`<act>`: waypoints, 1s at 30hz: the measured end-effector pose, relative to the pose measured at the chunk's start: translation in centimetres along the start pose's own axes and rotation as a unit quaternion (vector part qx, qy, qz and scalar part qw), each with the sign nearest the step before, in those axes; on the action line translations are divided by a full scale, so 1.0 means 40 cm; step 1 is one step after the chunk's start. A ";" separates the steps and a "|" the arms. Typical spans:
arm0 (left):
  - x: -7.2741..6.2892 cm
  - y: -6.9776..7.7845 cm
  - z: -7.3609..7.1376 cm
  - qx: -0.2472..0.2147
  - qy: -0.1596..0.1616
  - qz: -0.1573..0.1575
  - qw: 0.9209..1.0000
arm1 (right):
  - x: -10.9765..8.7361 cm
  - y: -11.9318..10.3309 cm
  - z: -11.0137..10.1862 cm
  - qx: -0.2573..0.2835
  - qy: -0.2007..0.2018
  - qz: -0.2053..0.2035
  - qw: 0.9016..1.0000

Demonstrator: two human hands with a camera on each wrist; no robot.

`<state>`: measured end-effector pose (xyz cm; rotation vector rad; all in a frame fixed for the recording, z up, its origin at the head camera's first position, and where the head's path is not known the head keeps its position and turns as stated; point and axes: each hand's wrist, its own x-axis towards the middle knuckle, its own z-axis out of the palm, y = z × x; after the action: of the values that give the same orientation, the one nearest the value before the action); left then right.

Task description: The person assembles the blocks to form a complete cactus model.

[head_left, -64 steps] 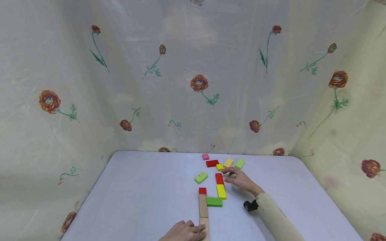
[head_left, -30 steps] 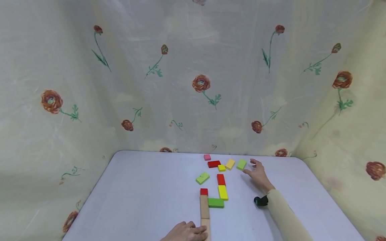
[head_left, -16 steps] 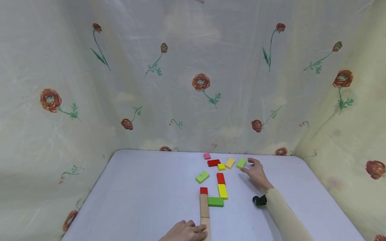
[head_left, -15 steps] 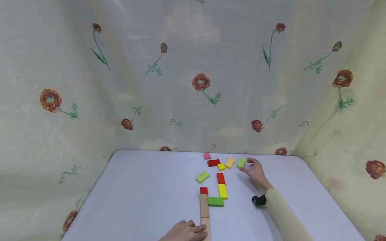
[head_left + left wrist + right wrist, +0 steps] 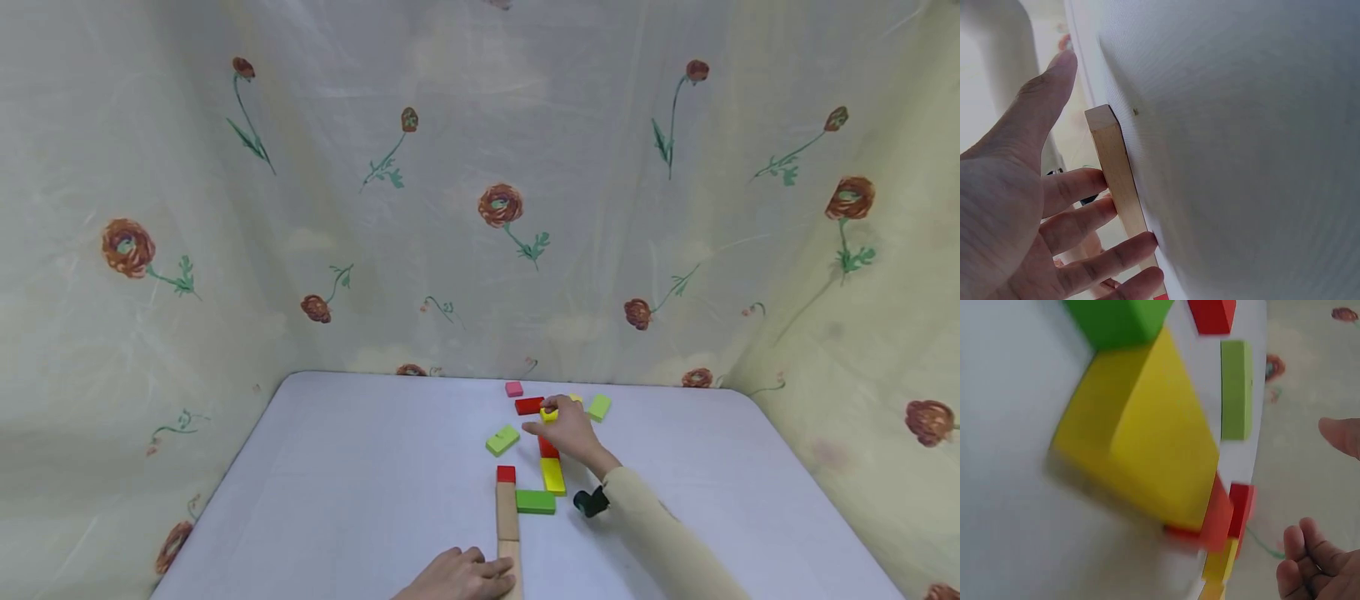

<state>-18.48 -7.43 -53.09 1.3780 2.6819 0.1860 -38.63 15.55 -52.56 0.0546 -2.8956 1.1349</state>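
Note:
In the head view my left hand [image 5: 461, 575] rests its fingertips on the nearer wooden block [image 5: 509, 552]. The left wrist view shows those fingers laid along the side of the wooden block [image 5: 1116, 162], the thumb held well away. My right hand [image 5: 570, 432] hovers over a red block [image 5: 548, 450], thumb and fingers apart with nothing between them. A small yellow block [image 5: 550, 414] shows partly behind its fingers. Nearer to me, a yellow block [image 5: 552, 477] touches the red one. A green block [image 5: 535, 502] lies crosswise between it and the farther wooden block [image 5: 507, 512].
A red block [image 5: 506, 474] caps the wooden row. Around the right hand lie a light green block [image 5: 502, 440], a dark red block [image 5: 529, 406], a pink block [image 5: 513, 388] and another light green block [image 5: 599, 407]. Flowered cloth [image 5: 480, 275] walls surround the table.
My right hand has moved left from beside the far light green block to above the red and small yellow blocks. That light green block stays put. The left hand keeps its place.

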 end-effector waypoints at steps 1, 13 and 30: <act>0.000 0.000 -0.001 0.000 -0.001 0.000 1.000 | -0.002 -0.011 0.008 -0.007 -0.003 -0.003 1.000; -0.002 -0.007 0.006 0.017 0.009 0.015 1.000 | -0.015 -0.068 0.067 -0.060 -0.059 -0.039 0.996; -0.002 -0.007 0.005 0.019 0.011 0.010 1.000 | -0.013 -0.089 0.088 -0.094 -0.106 -0.021 0.990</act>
<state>-18.61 -7.66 -53.34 1.4225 2.7035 0.1531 -38.02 10.57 -52.73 0.2466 -3.1564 0.8955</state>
